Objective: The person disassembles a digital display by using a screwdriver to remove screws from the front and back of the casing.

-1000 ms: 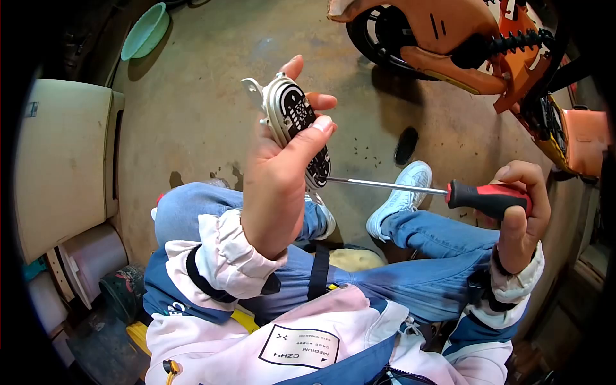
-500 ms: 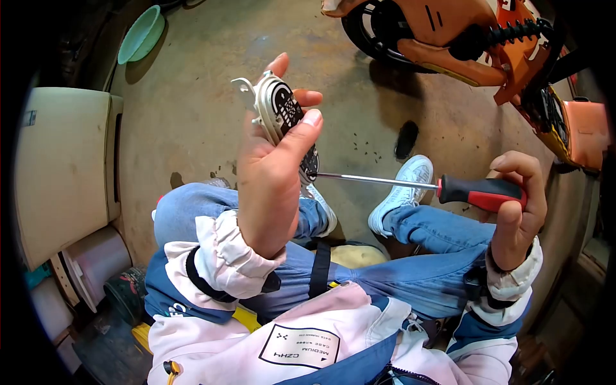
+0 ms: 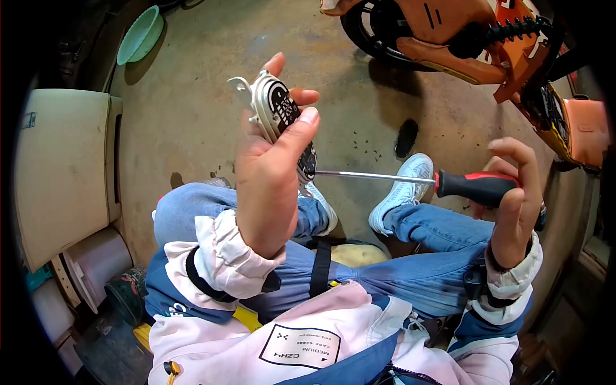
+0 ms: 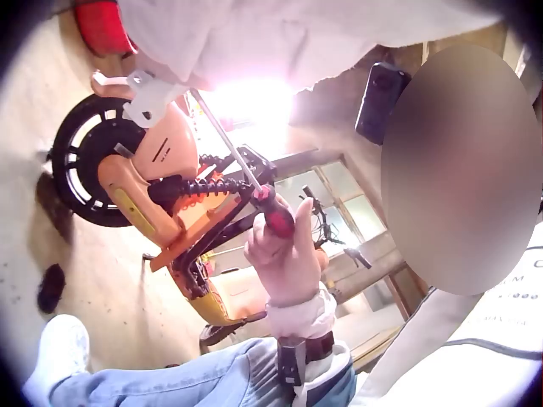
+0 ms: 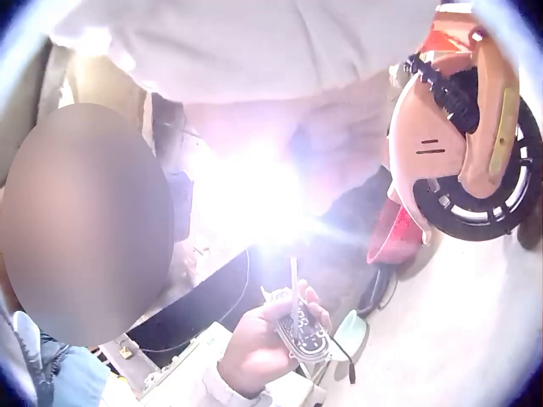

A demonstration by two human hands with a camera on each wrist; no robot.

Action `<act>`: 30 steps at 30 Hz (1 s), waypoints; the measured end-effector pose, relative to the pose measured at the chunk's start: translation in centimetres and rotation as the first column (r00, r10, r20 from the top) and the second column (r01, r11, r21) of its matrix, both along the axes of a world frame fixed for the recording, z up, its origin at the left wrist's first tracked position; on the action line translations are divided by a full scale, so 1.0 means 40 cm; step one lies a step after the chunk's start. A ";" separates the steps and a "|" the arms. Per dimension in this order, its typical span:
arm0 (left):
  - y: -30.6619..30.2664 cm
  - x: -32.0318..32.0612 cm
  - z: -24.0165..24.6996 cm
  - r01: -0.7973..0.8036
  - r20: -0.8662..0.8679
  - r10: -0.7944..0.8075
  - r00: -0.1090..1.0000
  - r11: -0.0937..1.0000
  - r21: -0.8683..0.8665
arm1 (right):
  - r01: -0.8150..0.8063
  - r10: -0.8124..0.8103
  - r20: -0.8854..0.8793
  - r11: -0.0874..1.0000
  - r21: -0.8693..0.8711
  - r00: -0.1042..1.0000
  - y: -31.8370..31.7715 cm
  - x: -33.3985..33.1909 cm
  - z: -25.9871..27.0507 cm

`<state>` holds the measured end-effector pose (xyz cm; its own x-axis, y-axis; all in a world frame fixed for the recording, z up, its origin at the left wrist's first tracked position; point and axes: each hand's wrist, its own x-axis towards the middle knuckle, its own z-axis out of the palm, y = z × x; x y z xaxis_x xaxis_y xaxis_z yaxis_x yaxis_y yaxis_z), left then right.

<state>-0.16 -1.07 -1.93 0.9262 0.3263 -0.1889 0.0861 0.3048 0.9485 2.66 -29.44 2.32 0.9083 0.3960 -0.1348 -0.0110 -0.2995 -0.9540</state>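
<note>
My left hand (image 3: 266,173) holds up an oval panel (image 3: 282,109) by its edges, thumb over its black face. The panel has a pale case, white markings on the face and a hooked tab at its upper end. My right hand (image 3: 518,205) has thumb and fingers about the red and black handle of a screwdriver (image 3: 475,186), index finger raised and bent. The screwdriver's metal shaft lies nearly level, its tip right at the panel's lower end. In the right wrist view the shaft overlaps the panel (image 5: 304,339); bright glare hides the handle there.
An orange two-wheeler (image 3: 443,38) stands at the upper right. On the floor are a pale green basin (image 3: 141,35) and a dark oblong item (image 3: 406,138). A cream cabinet (image 3: 64,167) and white tubs (image 3: 96,260) line the left. My legs in jeans (image 3: 423,282) lie below the hands.
Both hands, with panel and screwdriver, have shifted slightly left in the head view. The handle has turned, showing more black on its side, and the right index finger has lifted away from it.
</note>
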 end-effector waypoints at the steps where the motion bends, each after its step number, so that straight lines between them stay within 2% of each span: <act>1: 0.003 0.001 -0.001 -0.002 -0.001 0.002 1.000 1.000 0.000 | 0.000 0.000 0.000 1.000 0.000 1.000 0.018 0.002 -0.004; 3: 0.005 0.001 -0.001 -0.006 -0.002 0.006 1.000 1.000 0.001 | 0.028 -0.040 0.099 0.993 0.116 0.994 0.053 0.007 -0.014; 5: 0.006 0.001 0.000 -0.014 -0.002 0.014 1.000 1.000 -0.003 | 0.009 -0.018 0.103 0.996 0.094 0.995 0.040 0.012 -0.014; 8: 0.003 0.000 0.000 -0.003 -0.020 0.003 1.000 1.000 0.000 | -0.013 0.009 0.116 0.999 0.036 0.993 0.018 0.010 -0.006; 10: 0.001 0.000 -0.002 -0.002 -0.023 0.001 1.000 1.000 -0.009 | 0.022 -0.009 0.078 0.985 -0.174 0.997 -0.015 0.005 -0.006; 11: 0.001 0.000 -0.002 0.000 -0.024 -0.001 1.000 1.000 -0.021 | 0.023 -0.010 0.077 0.985 -0.173 0.997 -0.011 0.003 -0.008; 13: 0.004 0.002 -0.004 -0.003 -0.027 0.003 1.000 1.000 -0.011 | 0.041 -0.039 0.057 0.999 -0.035 0.998 0.018 0.002 -0.011; 14: 0.005 0.002 -0.005 -0.006 -0.029 0.006 1.000 1.000 -0.002 | 0.052 -0.055 0.132 0.998 0.021 0.990 0.041 0.004 -0.018; 18: 0.006 0.002 -0.007 -0.011 -0.030 0.011 0.999 1.000 -0.029 | 0.025 -0.041 0.173 0.995 0.094 0.984 0.053 0.009 -0.019; 19: 0.005 0.003 -0.009 -0.023 -0.032 0.023 0.999 1.000 -0.013 | 0.027 -0.043 0.173 0.995 0.095 0.984 0.044 0.007 -0.017; 21: 0.004 0.004 -0.012 -0.035 -0.033 0.035 0.999 0.999 0.004 | 0.041 -0.026 0.160 0.995 -0.088 0.987 0.020 0.002 -0.013; 22: 0.004 0.004 -0.014 -0.029 -0.033 0.029 0.999 1.000 -0.003 | 0.072 -0.040 0.240 0.989 -0.128 0.970 0.003 0.001 -0.028; 23: 0.004 0.004 -0.014 -0.023 -0.032 0.023 0.999 1.000 -0.009 | 0.073 -0.040 0.240 0.989 -0.128 0.970 0.004 0.000 -0.026; 25: 0.004 0.004 -0.013 -0.024 -0.032 0.024 0.999 1.000 -0.009 | 0.075 -0.070 0.070 0.995 -0.069 0.995 0.013 -0.001 -0.016; 26: 0.004 0.004 -0.012 -0.026 -0.032 0.025 0.999 1.000 -0.009 | 0.030 -0.031 0.047 0.999 0.028 0.998 0.025 0.004 -0.009; 27: 0.005 0.005 -0.014 -0.026 -0.033 0.025 0.999 1.000 -0.009 | 0.030 -0.031 0.047 0.999 0.028 0.998 0.042 0.008 -0.018; 29: 0.008 0.005 -0.020 -0.034 -0.038 0.033 0.999 0.999 -0.004 | 0.070 -0.076 0.279 0.997 0.033 0.957 0.069 0.012 -0.045; 30: 0.007 0.005 -0.020 -0.033 -0.038 0.033 0.999 0.999 -0.004 | 0.065 -0.077 0.198 0.996 0.066 0.977 0.068 0.008 -0.034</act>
